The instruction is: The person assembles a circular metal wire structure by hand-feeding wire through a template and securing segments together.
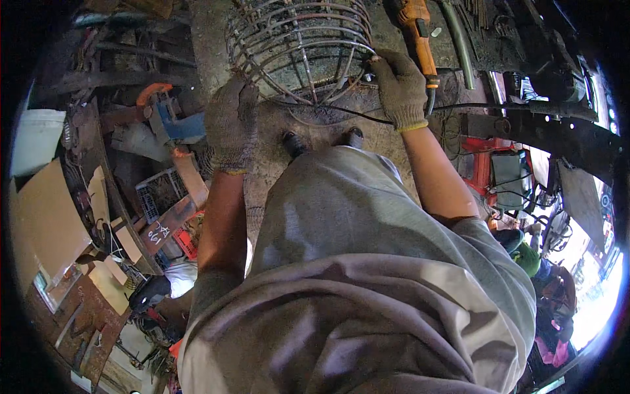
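Observation:
A cage of bent metal rods (pixel 305 43), with curved ribs crossed by straight bars, lies at the top of the head view. My left hand (pixel 231 125), in a brown knit glove, is closed at the near left corner of its rim. On the opposite corner, the gloved fingers of my right hand (pixel 401 90) pinch the rod end. Just right of the cage rests an orange power tool (pixel 417 33), its head out of the picture. The tool's black cable (pixel 367 117) runs past below the cage.
A blue clamp-like metal tool (pixel 180 126) with an orange part is at the left, near cardboard sheets (pixel 54 213) and a white bucket (pixel 39 134). A metal tube (pixel 459 46) lies right of the power tool. Red machinery (pixel 482 161) stands farther right. My shoes (pixel 295 143) are below the cage.

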The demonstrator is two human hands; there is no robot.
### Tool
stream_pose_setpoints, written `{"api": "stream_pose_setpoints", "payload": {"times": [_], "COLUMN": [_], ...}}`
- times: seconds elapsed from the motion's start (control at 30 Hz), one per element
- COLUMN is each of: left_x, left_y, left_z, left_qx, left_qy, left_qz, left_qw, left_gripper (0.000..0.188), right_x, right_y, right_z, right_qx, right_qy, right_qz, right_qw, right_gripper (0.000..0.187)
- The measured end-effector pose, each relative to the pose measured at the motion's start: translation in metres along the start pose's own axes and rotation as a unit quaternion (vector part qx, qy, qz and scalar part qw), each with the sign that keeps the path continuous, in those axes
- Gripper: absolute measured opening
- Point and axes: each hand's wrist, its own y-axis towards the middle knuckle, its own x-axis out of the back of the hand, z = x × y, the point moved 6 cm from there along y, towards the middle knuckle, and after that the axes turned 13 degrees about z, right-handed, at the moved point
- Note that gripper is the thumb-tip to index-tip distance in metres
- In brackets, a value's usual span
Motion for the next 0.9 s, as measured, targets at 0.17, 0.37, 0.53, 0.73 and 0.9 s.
{"api": "stream_pose_setpoints", "payload": {"times": [0.17, 0.37, 0.53, 0.73, 0.9], "left_x": [0.008, 0.008, -0.002, 0.005, 0.007], "left_y": [0.003, 0.004, 0.001, 0.003, 0.004], "left_z": [-0.019, -0.015, 0.003, -0.01, -0.017], "left_qx": [-0.02, -0.011, 0.021, -0.036, -0.048], "left_qy": [0.034, 0.079, -0.131, 0.093, 0.038], "left_qz": [-0.005, 0.018, -0.01, 0.011, -0.002], "left_qw": [0.999, 0.997, 0.991, 0.995, 0.998], "left_gripper": [0.033, 0.031, 0.03, 0.027, 0.025], "right_x": [-0.001, -0.001, 0.001, 0.0, -0.002], "right_y": [-0.002, 0.001, 0.001, 0.001, 0.003], "right_z": [0.004, -0.002, 0.005, 0.002, -0.008], "right_qx": [-0.029, 0.019, 0.038, 0.018, 0.004], "right_qy": [0.046, 0.022, -0.022, -0.005, 0.02], "right_qz": [0.008, 0.005, -0.016, -0.005, -0.004], "right_qw": [0.998, 1.0, 0.999, 1.0, 1.0], "right_gripper": [0.027, 0.025, 0.025, 0.026, 0.027]}}
